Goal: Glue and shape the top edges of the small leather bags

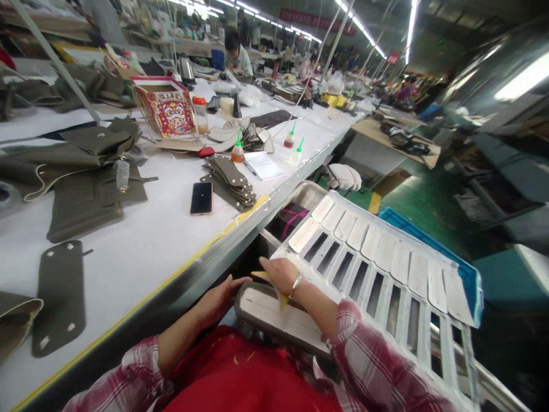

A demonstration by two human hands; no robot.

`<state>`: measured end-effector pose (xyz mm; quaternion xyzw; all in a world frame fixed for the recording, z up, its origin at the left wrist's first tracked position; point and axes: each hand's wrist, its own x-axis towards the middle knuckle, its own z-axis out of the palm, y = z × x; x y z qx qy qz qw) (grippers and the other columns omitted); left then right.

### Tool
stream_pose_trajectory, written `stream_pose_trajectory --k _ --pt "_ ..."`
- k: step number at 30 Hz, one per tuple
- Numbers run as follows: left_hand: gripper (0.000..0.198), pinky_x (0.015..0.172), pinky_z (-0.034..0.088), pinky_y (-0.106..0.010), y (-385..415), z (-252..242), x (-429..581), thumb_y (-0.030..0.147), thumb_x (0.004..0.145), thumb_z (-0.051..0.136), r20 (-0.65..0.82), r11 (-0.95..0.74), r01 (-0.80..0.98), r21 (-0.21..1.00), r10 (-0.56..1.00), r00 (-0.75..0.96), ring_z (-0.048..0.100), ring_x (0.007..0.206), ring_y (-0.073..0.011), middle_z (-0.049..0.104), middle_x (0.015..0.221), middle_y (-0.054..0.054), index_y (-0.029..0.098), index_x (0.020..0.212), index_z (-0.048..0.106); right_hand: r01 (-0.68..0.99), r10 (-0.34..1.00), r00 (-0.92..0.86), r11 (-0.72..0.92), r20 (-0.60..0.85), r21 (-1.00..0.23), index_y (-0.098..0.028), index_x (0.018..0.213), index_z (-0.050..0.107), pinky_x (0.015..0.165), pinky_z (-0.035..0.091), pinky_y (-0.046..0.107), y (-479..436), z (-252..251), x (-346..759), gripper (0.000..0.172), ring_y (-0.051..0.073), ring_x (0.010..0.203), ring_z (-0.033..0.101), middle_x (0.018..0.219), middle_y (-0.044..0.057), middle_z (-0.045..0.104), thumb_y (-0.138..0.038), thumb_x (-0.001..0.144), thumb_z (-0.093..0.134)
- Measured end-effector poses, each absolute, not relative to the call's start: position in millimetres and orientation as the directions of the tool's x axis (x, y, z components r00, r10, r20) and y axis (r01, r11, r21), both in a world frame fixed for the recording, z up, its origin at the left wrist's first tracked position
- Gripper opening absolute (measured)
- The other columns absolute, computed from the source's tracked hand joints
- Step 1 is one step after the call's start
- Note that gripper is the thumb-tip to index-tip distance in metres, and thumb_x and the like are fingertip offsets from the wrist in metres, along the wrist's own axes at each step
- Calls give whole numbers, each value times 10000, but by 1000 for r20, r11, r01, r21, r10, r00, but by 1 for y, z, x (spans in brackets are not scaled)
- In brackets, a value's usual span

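A long, round-ended piece with a pale top and a dark grey rim lies in front of my red apron. My left hand is at its left end, fingers stretched out and touching the rim. Above the pale surface, my right hand is closed on a thin yellow tool; its tip is blurred and its exact kind is unclear. A white slotted rack stands right beside my right forearm, with a row of pale oblong pieces along its far side.
On the white table at left lie a phone, a stack of dark strips, green-tipped bottles, a red patterned box and olive leather-like parts. A blue crate sits behind the rack.
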<state>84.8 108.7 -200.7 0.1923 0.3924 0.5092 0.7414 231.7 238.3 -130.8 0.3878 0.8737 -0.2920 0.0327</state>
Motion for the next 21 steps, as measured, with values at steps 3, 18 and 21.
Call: stream_pose_trajectory --k 3,18,21 --pt "474 1004 290 -376 100 -210 79 364 814 526 -331 358 -576 735 931 157 472 1143 -258 563 1203 -99 149 1236 499 385 736 -636 42 -232 -922 -208 457 292 398 304 241 232 -112 226 586 105 359 333 391 -26 294 -530 904 93" --pt "468 941 361 -376 99 -224 78 248 720 647 -326 322 -600 732 939 107 558 1022 -255 638 1069 -99 130 1164 557 -42 521 -816 -483 -249 -874 -203 431 250 326 182 220 196 -115 167 593 82 312 221 353 -39 244 -563 895 169" --pt "346 868 410 -360 99 -220 83 246 716 648 -353 323 -603 729 933 72 584 938 -252 663 979 -88 128 1040 623 -23 488 -831 -508 -266 -861 -202 419 276 314 159 222 192 -118 158 581 80 297 225 336 -37 256 -524 899 219"
